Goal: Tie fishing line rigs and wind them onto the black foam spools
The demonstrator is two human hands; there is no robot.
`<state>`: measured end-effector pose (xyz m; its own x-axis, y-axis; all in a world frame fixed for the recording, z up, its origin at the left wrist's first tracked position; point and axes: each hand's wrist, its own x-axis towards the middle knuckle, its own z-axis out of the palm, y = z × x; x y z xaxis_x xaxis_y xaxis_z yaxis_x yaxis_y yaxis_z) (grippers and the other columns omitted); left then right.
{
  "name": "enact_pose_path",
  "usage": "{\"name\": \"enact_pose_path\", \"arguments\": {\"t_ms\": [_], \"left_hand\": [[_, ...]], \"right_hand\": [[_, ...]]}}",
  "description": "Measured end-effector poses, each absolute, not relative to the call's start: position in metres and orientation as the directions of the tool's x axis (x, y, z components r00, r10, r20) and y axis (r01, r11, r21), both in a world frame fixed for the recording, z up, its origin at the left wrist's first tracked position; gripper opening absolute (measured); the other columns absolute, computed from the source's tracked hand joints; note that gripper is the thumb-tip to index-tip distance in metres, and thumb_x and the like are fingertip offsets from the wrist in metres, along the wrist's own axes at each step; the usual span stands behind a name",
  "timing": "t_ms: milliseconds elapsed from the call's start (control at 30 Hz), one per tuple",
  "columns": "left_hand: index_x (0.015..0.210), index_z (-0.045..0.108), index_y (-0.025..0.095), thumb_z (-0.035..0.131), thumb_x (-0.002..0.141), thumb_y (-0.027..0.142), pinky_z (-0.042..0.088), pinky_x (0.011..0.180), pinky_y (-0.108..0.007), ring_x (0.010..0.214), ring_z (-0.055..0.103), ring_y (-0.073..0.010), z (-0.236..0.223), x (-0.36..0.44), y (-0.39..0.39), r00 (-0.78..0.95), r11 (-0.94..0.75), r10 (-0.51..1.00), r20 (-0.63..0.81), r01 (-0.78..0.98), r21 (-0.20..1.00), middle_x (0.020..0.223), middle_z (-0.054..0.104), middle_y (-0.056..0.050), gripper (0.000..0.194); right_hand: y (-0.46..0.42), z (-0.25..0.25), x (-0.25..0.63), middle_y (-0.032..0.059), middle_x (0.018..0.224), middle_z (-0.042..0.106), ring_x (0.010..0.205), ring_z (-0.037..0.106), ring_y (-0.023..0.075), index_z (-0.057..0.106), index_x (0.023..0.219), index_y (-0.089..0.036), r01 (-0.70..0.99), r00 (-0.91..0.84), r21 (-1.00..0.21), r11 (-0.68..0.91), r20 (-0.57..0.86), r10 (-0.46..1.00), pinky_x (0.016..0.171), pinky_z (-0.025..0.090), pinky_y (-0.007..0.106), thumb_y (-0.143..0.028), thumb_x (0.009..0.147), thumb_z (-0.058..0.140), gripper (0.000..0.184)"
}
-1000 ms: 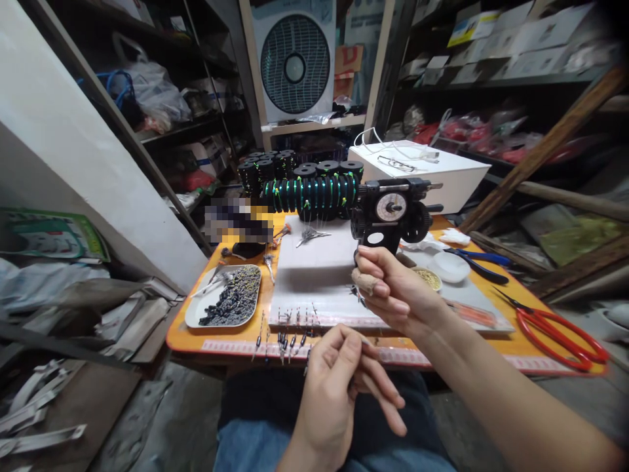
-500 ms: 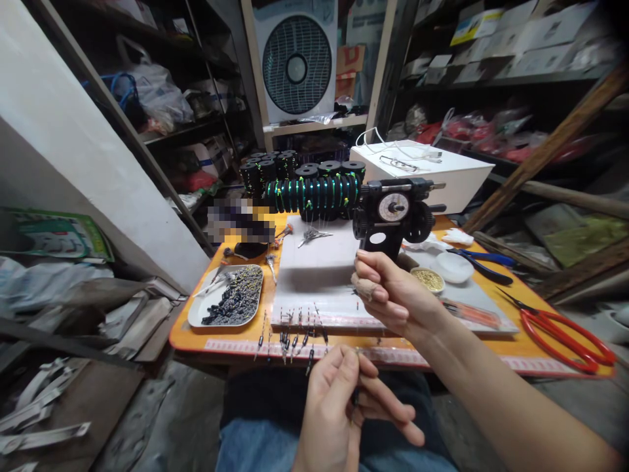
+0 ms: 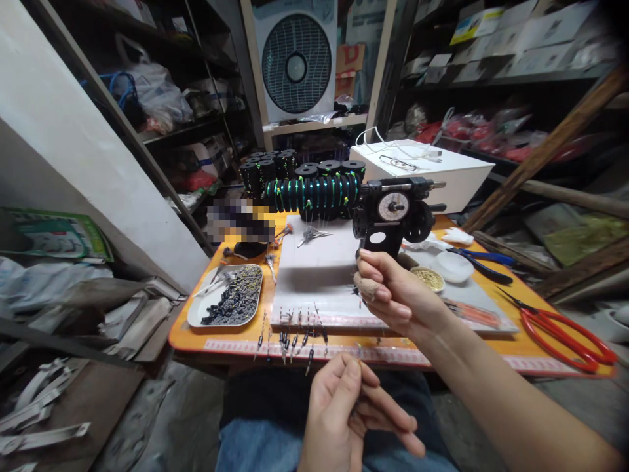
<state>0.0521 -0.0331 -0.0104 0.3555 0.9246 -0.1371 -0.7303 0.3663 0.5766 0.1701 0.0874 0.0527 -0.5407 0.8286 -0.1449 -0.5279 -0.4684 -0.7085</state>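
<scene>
My left hand [image 3: 344, 410] is low in front of the table edge, thumb and forefinger pressed together, other fingers loosely extended. What it pinches is too small to make out. Above it, my right hand [image 3: 386, 285] is closed in a pinch in front of the winding machine [image 3: 393, 206] with a round dial. A tan wrap [image 3: 365, 286] covers one of its fingers. Tiny dark and red bits show just beside those fingertips; whatever they grip is hidden. Left of my left hand, several thin rigs with dark weights [image 3: 293, 342] hang over the table's front edge.
A white tray [image 3: 196, 316] of small dark parts stands left. Black spools [image 3: 312, 193] with green line run across the back. At right are a dish of gold beads [image 3: 427, 280], blue-handled pliers [image 3: 484, 259], an orange cutter [image 3: 474, 313] and red-handled scissors [image 3: 560, 334].
My left hand has moved down and slightly right, away from the right hand, still pinching. My right hand has stayed nearly in place. A dark weight beside the left hand has come into fuller view.
</scene>
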Motion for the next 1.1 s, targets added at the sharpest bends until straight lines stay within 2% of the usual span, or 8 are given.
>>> {"name": "enact_pose_path", "arguments": {"t_ms": [633, 833, 1100], "left_hand": [[0.081, 0.048, 0.015, 0.025, 0.102, 0.032, 0.053, 0.051, -0.024, 0.057, 0.072, -0.0201, -0.02, 0.054, -0.038, 0.343, 0.319, 0.936, -0.077, -0.738, 0.594, 0.07, 0.075, -0.011, 0.036], [0.081, 0.046, 0.015, 0.017, 0.102, 0.032, 0.05, 0.048, -0.021, 0.053, 0.071, -0.0182, -0.02, 0.056, -0.038, 0.32, 0.304, 0.943, -0.095, -0.707, 0.639, 0.07, 0.075, -0.011, 0.04], [0.08, 0.04, 0.017, 0.017, 0.102, 0.036, 0.047, 0.045, -0.019, 0.051, 0.07, -0.0181, -0.024, 0.058, -0.038, 0.329, 0.289, 0.941, -0.084, -0.647, 0.706, 0.072, 0.075, -0.011, 0.036]], "right_hand": [[0.087, 0.055, 0.171, -0.0065, 0.04, 0.047, 0.02, 0.024, -0.0002, 0.041, 0.054, -0.017, -0.539, -0.533, -0.707, -0.457, -0.134, 0.835, 0.019, 0.022, 0.008, -0.034, 0.083, 0.061, 0.039], [0.086, 0.055, 0.172, -0.0065, 0.04, 0.047, 0.02, 0.024, -0.0004, 0.041, 0.055, -0.017, -0.54, -0.536, -0.71, -0.452, -0.124, 0.835, 0.02, 0.021, 0.008, -0.035, 0.083, 0.062, 0.039], [0.086, 0.056, 0.173, -0.0072, 0.04, 0.045, 0.021, 0.023, -0.0006, 0.039, 0.055, -0.017, -0.53, -0.528, -0.724, -0.442, -0.127, 0.84, 0.02, 0.018, 0.008, -0.036, 0.084, 0.061, 0.04]]}}
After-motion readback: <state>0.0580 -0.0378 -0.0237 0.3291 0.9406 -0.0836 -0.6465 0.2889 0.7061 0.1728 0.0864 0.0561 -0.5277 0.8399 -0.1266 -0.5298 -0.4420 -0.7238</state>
